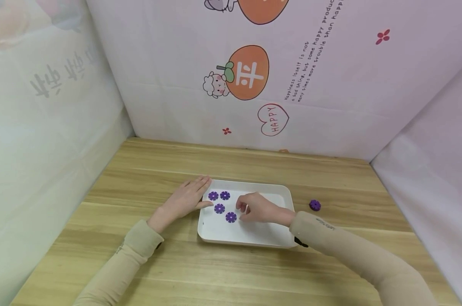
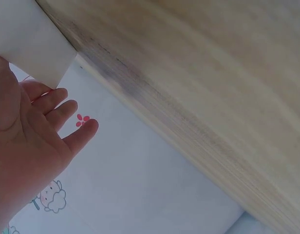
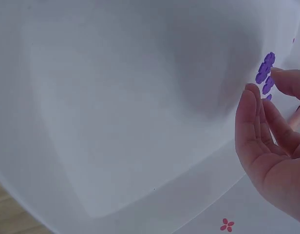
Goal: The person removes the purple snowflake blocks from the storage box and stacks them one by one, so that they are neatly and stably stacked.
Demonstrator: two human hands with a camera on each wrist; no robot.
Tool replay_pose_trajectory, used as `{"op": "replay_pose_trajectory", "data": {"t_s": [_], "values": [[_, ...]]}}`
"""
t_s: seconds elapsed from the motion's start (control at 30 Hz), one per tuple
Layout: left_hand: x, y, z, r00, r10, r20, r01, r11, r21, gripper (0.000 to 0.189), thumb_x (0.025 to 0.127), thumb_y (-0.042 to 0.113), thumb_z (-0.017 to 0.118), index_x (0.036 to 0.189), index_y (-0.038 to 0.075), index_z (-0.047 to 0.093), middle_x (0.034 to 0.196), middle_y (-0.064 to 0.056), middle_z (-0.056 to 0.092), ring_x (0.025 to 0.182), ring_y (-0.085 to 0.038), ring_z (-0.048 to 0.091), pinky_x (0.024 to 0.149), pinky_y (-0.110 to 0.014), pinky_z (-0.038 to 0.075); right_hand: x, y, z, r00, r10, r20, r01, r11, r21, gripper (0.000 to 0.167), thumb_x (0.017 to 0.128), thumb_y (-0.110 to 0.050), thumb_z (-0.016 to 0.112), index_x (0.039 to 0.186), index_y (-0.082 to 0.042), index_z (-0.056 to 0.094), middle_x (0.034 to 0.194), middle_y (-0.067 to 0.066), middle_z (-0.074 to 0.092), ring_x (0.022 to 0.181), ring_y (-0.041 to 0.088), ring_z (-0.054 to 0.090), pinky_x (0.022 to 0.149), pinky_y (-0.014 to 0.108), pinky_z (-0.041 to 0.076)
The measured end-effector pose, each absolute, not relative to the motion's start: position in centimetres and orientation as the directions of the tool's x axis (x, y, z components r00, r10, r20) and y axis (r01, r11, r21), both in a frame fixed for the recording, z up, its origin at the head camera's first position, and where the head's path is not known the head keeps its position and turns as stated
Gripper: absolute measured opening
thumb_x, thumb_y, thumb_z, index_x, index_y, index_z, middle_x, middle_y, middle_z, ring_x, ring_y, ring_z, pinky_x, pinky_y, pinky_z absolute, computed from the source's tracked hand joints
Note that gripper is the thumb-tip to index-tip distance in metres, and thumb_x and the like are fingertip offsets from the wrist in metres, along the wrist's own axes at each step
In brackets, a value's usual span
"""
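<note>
Item under inspection: four purple discs [image 1: 218,207], small and flower-shaped with notched edges, lying apart in the left half of a white tray [image 1: 267,235] on the wooden tabletop [image 1: 215,272]. A further purple piece [image 1: 315,205] sits on the tabletop just beyond the tray's right side; it looks thicker, and whether it is a stack cannot be told.

Right hand [image 1: 259,208]: over the tray, just beside the disc nearest the front. Its grip is bent but parted, with a gap between thumb and fingertips and nothing seen held.

Left hand [image 1: 186,198]: laid at the tray's left rear corner, thumb over the rim. Its grip is spread and relaxed, holding nothing, apparently steadying the tray.

Handling assessment: the discs appear to be plastic (material not confirmed), so judged light, stiff and unlikely to break under finger pressure. The tray floor looks smooth; a disc pushed from the side would probably slide rather than lift. Recommended hold: thumb and forefinger on opposite edges, using the notches for purchase, with a fingertip tilting one edge first if the disc lies flat. The tray seems light too and could shift if knocked; holding its rim is sound practice.
</note>
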State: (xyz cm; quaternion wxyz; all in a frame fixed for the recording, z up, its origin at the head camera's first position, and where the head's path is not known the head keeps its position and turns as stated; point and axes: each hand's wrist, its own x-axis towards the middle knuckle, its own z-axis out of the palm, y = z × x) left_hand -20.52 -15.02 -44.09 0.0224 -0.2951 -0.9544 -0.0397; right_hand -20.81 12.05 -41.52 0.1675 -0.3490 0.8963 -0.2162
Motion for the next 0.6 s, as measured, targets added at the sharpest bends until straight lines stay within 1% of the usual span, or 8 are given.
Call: {"op": "replay_pose_trajectory", "data": {"t_s": [0.1, 0.37, 0.6], "values": [[-20.5, -15.0, -44.0, -0.826, 0.56, 0.066, 0.564, 0.823, 0.067, 0.081, 0.098, 0.057, 0.048, 0.154, 0.001, 0.031, 0.161, -0.016, 0.031, 0.149, -0.034, 0.033, 0.12, -0.055, 0.033, -20.7, 11.6, -41.6, -0.7, -0.695, -0.166, -0.542, 0.668, -0.51, 0.023, 0.081, -0.001, 0.073, 0.103, 0.0, 0.067, 0.095, 0.011, 0.071, 0.079, 0.017, 0.066, 0.07, 0.017, 0.053], [-20.4, -15.0, -44.0, -0.824, 0.563, 0.07, 0.567, 0.821, 0.07, 0.081, 0.097, 0.057, 0.048, 0.153, 0.0, 0.032, 0.161, -0.016, 0.031, 0.149, -0.034, 0.033, 0.12, -0.055, 0.034, -20.6, 10.4, -41.8, -0.712, -0.667, -0.221, -0.503, 0.704, -0.502, 0.023, 0.082, -0.003, 0.075, 0.104, -0.003, 0.067, 0.098, 0.008, 0.07, 0.083, 0.017, 0.065, 0.073, 0.021, 0.054], [-20.6, -15.0, -44.1, -0.822, 0.564, 0.079, 0.569, 0.82, 0.06, 0.081, 0.097, 0.057, 0.049, 0.153, 0.001, 0.032, 0.16, -0.016, 0.032, 0.149, -0.034, 0.034, 0.119, -0.056, 0.035, -21.0, 9.8, -42.4, -0.717, -0.659, -0.229, -0.499, 0.714, -0.492, 0.024, 0.08, -0.006, 0.078, 0.102, -0.004, 0.069, 0.094, 0.005, 0.07, 0.08, 0.011, 0.061, 0.074, 0.022, 0.054]]}}
